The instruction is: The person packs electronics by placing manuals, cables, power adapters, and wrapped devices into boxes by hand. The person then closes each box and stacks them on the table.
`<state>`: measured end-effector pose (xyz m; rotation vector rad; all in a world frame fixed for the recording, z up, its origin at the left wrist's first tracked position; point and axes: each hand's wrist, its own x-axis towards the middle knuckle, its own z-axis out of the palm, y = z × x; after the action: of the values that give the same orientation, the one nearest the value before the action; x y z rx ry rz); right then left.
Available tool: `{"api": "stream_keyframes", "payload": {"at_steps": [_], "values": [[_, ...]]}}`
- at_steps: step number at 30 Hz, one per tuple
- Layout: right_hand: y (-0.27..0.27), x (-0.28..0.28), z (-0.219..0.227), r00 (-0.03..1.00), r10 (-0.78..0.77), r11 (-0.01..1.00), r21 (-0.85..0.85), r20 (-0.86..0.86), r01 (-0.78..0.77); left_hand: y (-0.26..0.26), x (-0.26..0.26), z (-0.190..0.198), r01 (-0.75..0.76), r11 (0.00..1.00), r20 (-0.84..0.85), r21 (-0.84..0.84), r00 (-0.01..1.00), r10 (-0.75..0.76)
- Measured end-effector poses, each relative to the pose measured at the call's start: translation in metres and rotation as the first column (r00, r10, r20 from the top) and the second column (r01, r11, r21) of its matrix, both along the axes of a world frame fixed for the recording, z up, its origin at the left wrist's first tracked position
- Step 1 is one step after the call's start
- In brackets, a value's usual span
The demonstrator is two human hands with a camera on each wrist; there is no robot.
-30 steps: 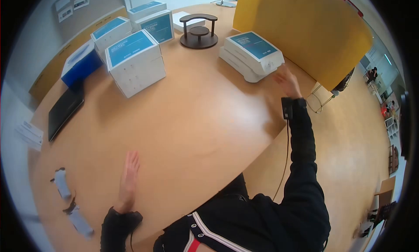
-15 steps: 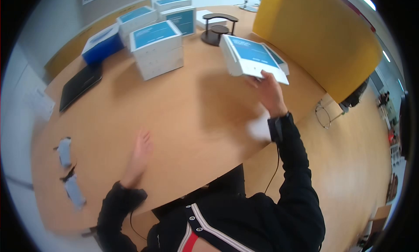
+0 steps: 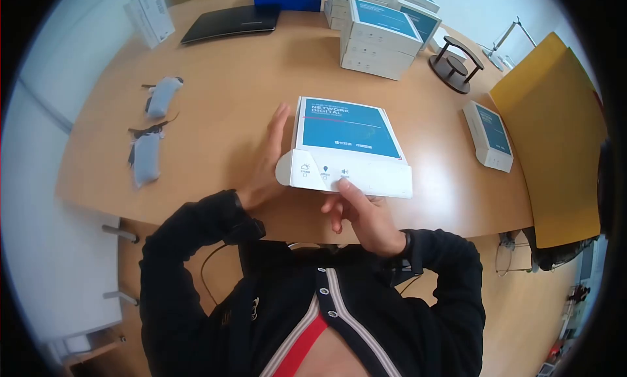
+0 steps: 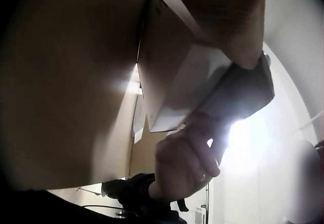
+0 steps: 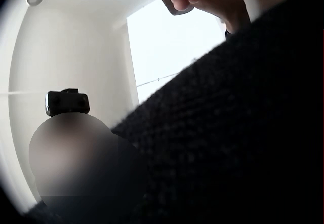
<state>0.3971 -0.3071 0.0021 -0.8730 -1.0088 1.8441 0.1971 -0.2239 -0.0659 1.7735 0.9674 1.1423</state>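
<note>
I find the white box (image 3: 349,130) held above the desk (image 3: 215,103) near its front edge, right hand (image 3: 373,221) pinching one end, left hand (image 3: 266,161) straight-fingered alongside. Risk, in my judgement: tipping, from that one-ended pinch.

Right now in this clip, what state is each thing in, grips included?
Held box: label up; whether fully shut, unclear.
Right grip: pinching the held box's near end, thumb on top.
Left grip: fingers straight, alongside; contact unclear.
Laptop: closed, flat.
Box by the yellow screen: lying label up.
Box stack: standing upright.
Brown stand: upright.
Gray bundles: lying apart.
Lamp: standing, arm bent; lit or not, unclear.
</note>
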Motion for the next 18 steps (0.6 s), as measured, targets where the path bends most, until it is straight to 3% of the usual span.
{"api": "stream_keyframes", "payload": {"at_steps": [3,5,6,8,10,13,16,18], "values": [[0.009,0.005,0.015,0.998,-0.054,0.993,0.107,0.031,0.051,0.001,0.013,0.005,-0.035,0.995,0.064,0.091,0.998,0.03],[0.021,0.006,0.032,0.995,-0.066,0.98,0.192,0.075,0.051,0.006,0.013,-0.008,0.105,0.992,0.142,0.073,0.983,-0.115],[0.029,0.008,0.04,0.984,-0.086,0.96,0.276,0.153,0.041,0.004,0.011,-0.01,0.113,0.994,0.021,0.015,0.993,-0.113],[0.043,0.009,0.055,0.99,-0.122,0.938,0.333,0.073,0.091,0.0,0.016,-0.002,0.159,0.987,0.049,-0.037,0.986,-0.157],[0.062,0.014,0.071,0.988,-0.148,0.909,0.401,0.052,0.115,-0.003,0.02,0.001,0.126,0.992,0.021,-0.014,0.992,-0.126],[0.104,0.019,0.096,0.977,-0.177,0.865,0.493,0.122,0.095,-0.003,0.021,0.002,0.073,0.996,-0.194,0.059,0.979,-0.06],[0.153,0.025,0.102,0.954,-0.268,0.787,0.602,0.136,0.136,0.0,0.027,-0.002,0.072,0.997,-0.133,0.034,0.989,-0.067],[0.186,0.031,0.099,0.92,-0.348,0.763,0.624,0.181,0.165,0.008,0.038,-0.016,0.037,0.992,-0.191,0.121,0.981,-0.014]]}}
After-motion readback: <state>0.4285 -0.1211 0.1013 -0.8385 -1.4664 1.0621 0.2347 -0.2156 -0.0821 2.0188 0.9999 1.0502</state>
